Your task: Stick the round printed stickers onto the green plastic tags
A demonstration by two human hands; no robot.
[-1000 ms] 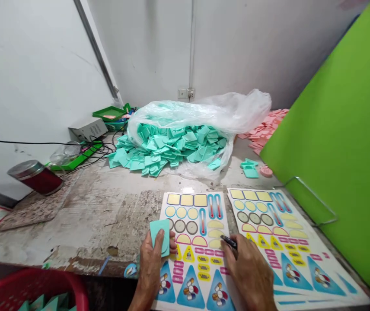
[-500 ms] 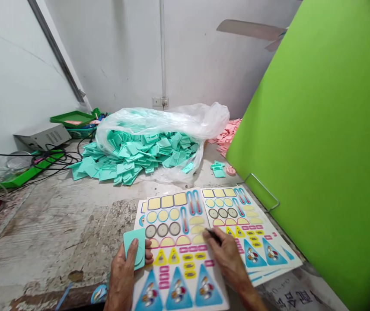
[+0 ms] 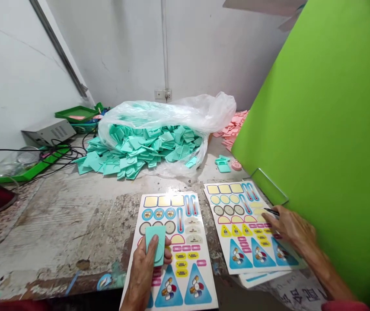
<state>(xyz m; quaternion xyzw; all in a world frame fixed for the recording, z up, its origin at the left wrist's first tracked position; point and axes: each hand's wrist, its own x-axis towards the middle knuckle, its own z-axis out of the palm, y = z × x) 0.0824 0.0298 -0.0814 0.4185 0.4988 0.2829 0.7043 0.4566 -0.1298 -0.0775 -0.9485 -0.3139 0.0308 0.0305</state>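
My left hand (image 3: 142,274) grips a flat teal plastic piece (image 3: 155,244) against the lower middle of a printed sticker sheet (image 3: 172,246). That sheet's top rows show gold rectangles, thermometers and round blue badges. My right hand (image 3: 288,229) pinches a black pen (image 3: 272,211), its tip over the upper right of a second sticker sheet (image 3: 250,229). Pale domes, yellow triangles and blue triangles are printed on both sheets. The second sheet's lower corner lies on further sheets (image 3: 263,280).
A clear plastic bag (image 3: 168,113) spills a heap of teal pieces (image 3: 139,151) on the worn table (image 3: 58,224). Pink pieces (image 3: 233,125) lie behind a lime-green board (image 3: 314,108) with a wire stand (image 3: 269,185). Cables, a green power strip (image 3: 32,166) and a grey metal box (image 3: 47,132) sit at left.
My right hand has moved right onto the second sheet. The two sheets now lie apart, and the left sheet's circles show blue badges. The view has shifted slightly.
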